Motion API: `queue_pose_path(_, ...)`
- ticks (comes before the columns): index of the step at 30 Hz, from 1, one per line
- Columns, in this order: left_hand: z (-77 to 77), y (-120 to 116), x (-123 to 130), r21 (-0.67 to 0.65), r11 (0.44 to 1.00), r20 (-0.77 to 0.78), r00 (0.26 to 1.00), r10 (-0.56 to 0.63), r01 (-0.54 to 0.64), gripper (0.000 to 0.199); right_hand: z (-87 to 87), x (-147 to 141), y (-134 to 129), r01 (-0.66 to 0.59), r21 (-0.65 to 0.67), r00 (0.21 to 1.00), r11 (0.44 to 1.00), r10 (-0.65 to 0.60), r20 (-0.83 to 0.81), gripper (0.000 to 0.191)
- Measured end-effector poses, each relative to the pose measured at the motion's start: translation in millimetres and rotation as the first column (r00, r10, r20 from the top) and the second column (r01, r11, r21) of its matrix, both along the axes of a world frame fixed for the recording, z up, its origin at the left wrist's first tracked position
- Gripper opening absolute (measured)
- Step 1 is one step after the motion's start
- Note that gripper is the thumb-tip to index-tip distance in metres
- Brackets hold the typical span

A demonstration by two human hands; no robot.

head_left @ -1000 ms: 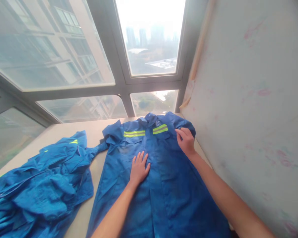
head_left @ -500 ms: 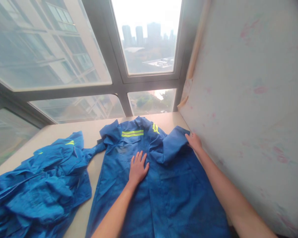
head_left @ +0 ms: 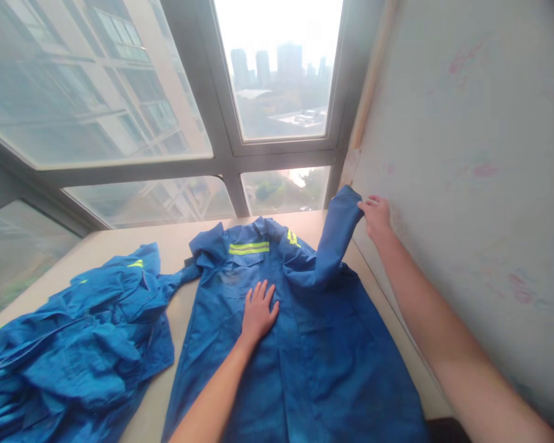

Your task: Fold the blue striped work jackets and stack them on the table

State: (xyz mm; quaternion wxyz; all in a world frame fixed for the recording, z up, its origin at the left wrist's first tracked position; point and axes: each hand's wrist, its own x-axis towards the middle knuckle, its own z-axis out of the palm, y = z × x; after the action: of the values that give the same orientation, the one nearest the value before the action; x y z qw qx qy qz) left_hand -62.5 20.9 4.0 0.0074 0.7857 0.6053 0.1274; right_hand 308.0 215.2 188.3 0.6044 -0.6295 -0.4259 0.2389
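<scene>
A blue work jacket [head_left: 351, 363] with yellow-and-grey reflective strips lies front up, its collar toward the window. Flat on its chest, below the pocket, rests my left hand [head_left: 259, 311], fingers spread. My right hand [head_left: 375, 214] pinches the cuff end of the right-side sleeve [head_left: 339, 227] and holds it raised, so the sleeve stands up from the jacket near the wall. The other sleeve [head_left: 207, 246] is bunched at the left shoulder.
Left of the jacket lies a second crumpled blue garment [head_left: 87, 351] with yellow strips. Both are on a pale surface [head_left: 166, 243] that ends at a grey-framed window [head_left: 231, 163]. A pale wall [head_left: 480, 215] with pink marks borders the right side.
My right hand has lifted the sleeve's cuff end up and slightly right, toward the window corner, straightening the sleeve. The left hand stays pressed on the jacket's chest.
</scene>
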Motion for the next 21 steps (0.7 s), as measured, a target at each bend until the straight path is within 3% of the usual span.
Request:
queue_pose_path(2,0.6,0,1,0.006,1.0,0.003,1.0,-0.001,0.001,0.052,34.1,4,-22,-0.03,0.148,0.996,0.989,0.042,-0.079,0.072)
queue_pose_path(5,0.9,0,2,0.009,1.0,0.003,1.0,0.001,-0.001,0.052,76.7,-4,-94,-0.281,0.358,0.937,0.89,0.335,-0.1,0.078)
queue_pose_path(7,1.0,1,1,0.005,1.0,0.0,1.0,0.002,-0.002,0.053,85.3,-16,-158,-0.426,0.348,0.883,0.835,0.467,-0.038,0.069)
queue_pose_path(8,1.2,2,-1,-0.001,1.0,-0.003,1.0,-0.001,0.001,0.053,81.4,-22,-190,-0.476,0.325,0.864,0.817,0.503,0.002,0.058)
queue_pose_path(10,2.8,5,-7,-0.018,1.0,-0.007,1.0,-0.007,0.006,0.053,58.4,-31,-251,-0.638,0.199,0.77,0.744,0.623,0.137,0.033)
queue_pose_path(12,6.7,9,-15,-0.047,0.999,0.013,1.0,-0.013,0.013,0.052,20.8,-34,-301,-0.799,-0.036,0.576,0.6,0.782,0.236,0.037)
queue_pose_path(14,13.2,12,-25,-0.102,0.995,0.119,0.993,0.005,0.007,0.051,-21.4,-32,-337,-0.825,-0.274,0.444,0.494,0.867,0.224,0.048)
queue_pose_path(16,21.3,14,-31,-0.16,0.987,0.258,0.965,0.051,-0.009,0.049,-58.8,-26,-358,-0.787,-0.435,0.4,0.438,0.898,0.182,0.052)
queue_pose_path(18,28.9,15,-32,-0.196,0.98,0.357,0.929,0.095,-0.025,0.044,-85.3,-18,-360,-0.736,-0.501,0.462,0.457,0.878,0.122,0.047)
queue_pose_path(21,35.6,20,-20,-0.233,0.972,0.451,0.881,0.146,-0.042,0.038,-102.6,-10,-328,-0.602,-0.486,0.699,0.634,0.713,0.064,0.03)
